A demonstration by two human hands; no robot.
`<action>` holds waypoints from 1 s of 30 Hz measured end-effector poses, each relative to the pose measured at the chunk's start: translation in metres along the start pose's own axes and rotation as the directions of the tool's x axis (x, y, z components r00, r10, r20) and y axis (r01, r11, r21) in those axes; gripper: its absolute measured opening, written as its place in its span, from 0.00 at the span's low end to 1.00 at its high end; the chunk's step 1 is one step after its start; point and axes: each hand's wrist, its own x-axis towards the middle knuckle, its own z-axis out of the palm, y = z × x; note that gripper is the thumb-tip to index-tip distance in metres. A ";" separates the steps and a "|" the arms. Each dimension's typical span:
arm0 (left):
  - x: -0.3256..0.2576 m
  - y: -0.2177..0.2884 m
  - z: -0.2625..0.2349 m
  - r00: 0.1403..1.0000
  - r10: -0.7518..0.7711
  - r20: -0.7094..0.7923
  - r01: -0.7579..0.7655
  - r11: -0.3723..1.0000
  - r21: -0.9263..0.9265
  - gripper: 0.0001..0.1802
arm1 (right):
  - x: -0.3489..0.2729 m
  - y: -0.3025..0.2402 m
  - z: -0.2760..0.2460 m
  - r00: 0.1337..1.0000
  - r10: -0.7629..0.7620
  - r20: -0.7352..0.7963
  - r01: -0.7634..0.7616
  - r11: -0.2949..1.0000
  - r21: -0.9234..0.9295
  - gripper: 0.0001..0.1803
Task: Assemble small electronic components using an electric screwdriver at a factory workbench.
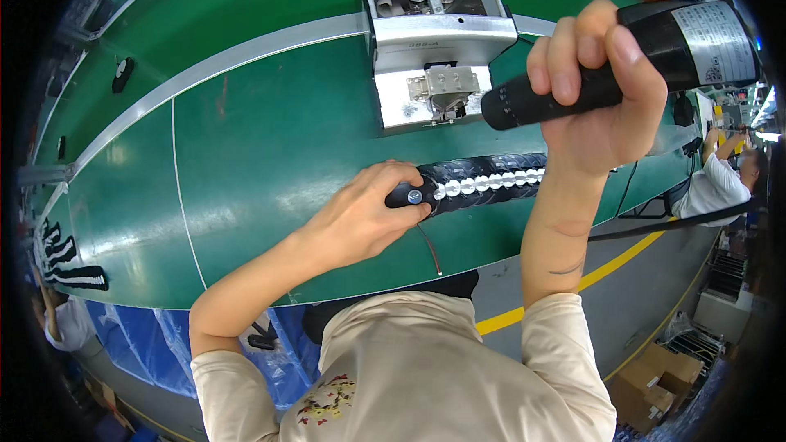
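My right hand point(602, 90) is raised at the right, its fingers wrapped round a black electric screwdriver point(679, 41) with a silver label. The screwdriver's narrow end points left, above the bench; no bit can be made out there. Lower down, a long black light bar point(491, 180) with a row of clear round lenses lies on the green bench point(254, 147). My left hand point(364, 209) grips its black end cap, thumb and forefinger on either side of a small round button. Behind my right forearm the bar's far end is hidden. A thin wire point(430, 250) trails from the cap side toward the bench edge.
A silver screw feeder point(442, 49) stands beyond the bar. Black-and-white strips point(78, 277) lie at the far left. A black cable point(671, 223) crosses at the right, where a seated person point(720, 176) works. Blue plastic point(147, 344) and cardboard boxes point(655, 381) are below the bench.
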 end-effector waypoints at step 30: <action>-0.009 -0.012 -0.002 0.994 0.026 -0.102 -0.030 0.999 -0.044 0.11 | -0.057 0.010 0.050 0.963 0.255 -0.081 -0.250 0.966 0.071 0.29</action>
